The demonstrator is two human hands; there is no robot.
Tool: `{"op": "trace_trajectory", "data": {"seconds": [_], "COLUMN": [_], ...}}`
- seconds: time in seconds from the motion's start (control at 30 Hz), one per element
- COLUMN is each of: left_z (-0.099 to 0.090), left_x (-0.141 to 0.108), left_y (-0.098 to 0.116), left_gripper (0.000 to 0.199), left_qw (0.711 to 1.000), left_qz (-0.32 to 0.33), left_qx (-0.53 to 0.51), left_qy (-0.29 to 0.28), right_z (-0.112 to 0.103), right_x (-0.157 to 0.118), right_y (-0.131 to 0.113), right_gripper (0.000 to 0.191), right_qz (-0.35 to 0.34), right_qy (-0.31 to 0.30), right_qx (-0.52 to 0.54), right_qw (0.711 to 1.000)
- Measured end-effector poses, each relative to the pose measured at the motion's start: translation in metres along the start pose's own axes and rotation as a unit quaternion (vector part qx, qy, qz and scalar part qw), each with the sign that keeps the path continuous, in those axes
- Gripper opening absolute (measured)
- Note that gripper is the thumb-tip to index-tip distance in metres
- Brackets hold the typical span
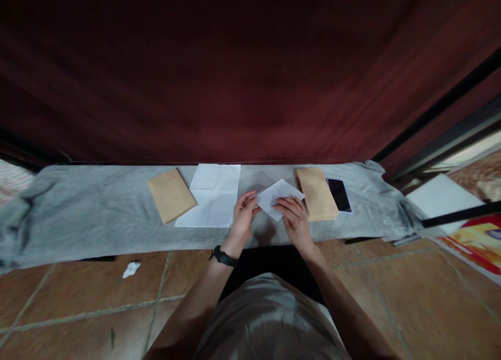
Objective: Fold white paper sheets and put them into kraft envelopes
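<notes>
A folded sheet of white paper is held above the cloth-covered bench, turned so its corners point up and down. My left hand pinches its left corner between thumb and fingers. Across its lower right part lie the fingers of my right hand, gripping it; the thumb is hidden beneath. Left of my hands, an unfolded white sheet with crease lines lies flat. A brown envelope overlaps that sheet's left edge. Just right of my right hand is a stack of brown envelopes.
A smartphone with a dark screen lies beside the stack. Grey cloth covers the narrow bench, backed by a dark red curtain. White scrap lies on the tiled floor. A colourful printed box stands at the far right.
</notes>
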State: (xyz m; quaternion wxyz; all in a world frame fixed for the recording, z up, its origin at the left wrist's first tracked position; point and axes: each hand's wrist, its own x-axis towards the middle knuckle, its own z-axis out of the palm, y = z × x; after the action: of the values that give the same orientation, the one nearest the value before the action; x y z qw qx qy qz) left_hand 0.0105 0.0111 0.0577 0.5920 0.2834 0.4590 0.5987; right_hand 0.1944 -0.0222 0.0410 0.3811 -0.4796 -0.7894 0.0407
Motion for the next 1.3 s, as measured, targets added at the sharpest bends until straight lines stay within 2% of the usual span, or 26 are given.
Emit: {"op": "trace_trajectory", "data": {"seconds": [0.1, 0.17, 0.37, 0.47, 0.63, 0.73, 0.9, 0.97, 1.03, 1.17, 1.23, 1.3], "left_z": [0.001, -0.003, -0.014, -0.011, -0.01, -0.011, -0.012, -0.013, -0.014, -0.015, -0.012, -0.008], "left_x": [-0.004, -0.008, -0.029, -0.042, -0.058, -0.062, -0.061, -0.059, -0.059, -0.063, -0.065, -0.063], "left_y": [-0.006, -0.02, -0.066, -0.074, -0.082, -0.09, -0.095, -0.094, -0.091, -0.076, -0.068, -0.064], "left_gripper": [0.033, 0.031, 0.034, 0.037, 0.047, 0.058, 0.056, 0.057, 0.058, 0.044, 0.039, 0.038], "left_qw": [0.997, 0.996, 0.994, 0.995, 0.993, 0.989, 0.969, 0.946, 0.909, 0.789, 0.733, 0.695], "left_qz": [0.058, 0.063, -0.013, -0.052, -0.07, -0.08, -0.059, -0.032, -0.001, 0.056, 0.112, 0.191], "left_qx": [0.044, 0.07, 0.104, 0.081, 0.088, 0.121, 0.234, 0.313, 0.404, 0.596, 0.657, 0.678], "left_qy": [-0.004, -0.004, 0.014, -0.008, -0.031, -0.028, -0.059, -0.075, -0.099, -0.133, -0.136, -0.147], "right_z": [0.001, 0.007, 0.025, 0.028, 0.03, 0.029, 0.019, 0.018, 0.024, 0.043, 0.051, 0.055], "right_x": [-0.006, -0.017, -0.06, -0.072, -0.071, -0.07, -0.077, -0.077, -0.075, -0.069, -0.071, -0.076], "right_y": [0.007, 0.013, 0.035, 0.046, 0.056, 0.057, 0.054, 0.049, 0.04, 0.02, 0.014, 0.012], "right_gripper": [0.044, 0.045, 0.04, 0.041, 0.049, 0.055, 0.06, 0.058, 0.052, 0.044, 0.043, 0.046], "right_qz": [0.015, 0.021, 0.048, 0.062, 0.09, 0.094, 0.115, 0.127, 0.124, 0.073, 0.054, 0.042], "right_qy": [0.024, 0.012, -0.038, -0.046, -0.04, -0.061, -0.072, -0.052, -0.043, -0.107, -0.142, -0.159], "right_qx": [-0.002, -0.007, -0.035, -0.037, -0.039, -0.039, -0.053, -0.045, -0.023, -0.003, -0.024, -0.051], "right_qw": [1.0, 1.0, 0.998, 0.996, 0.994, 0.993, 0.989, 0.99, 0.991, 0.992, 0.988, 0.985]}}
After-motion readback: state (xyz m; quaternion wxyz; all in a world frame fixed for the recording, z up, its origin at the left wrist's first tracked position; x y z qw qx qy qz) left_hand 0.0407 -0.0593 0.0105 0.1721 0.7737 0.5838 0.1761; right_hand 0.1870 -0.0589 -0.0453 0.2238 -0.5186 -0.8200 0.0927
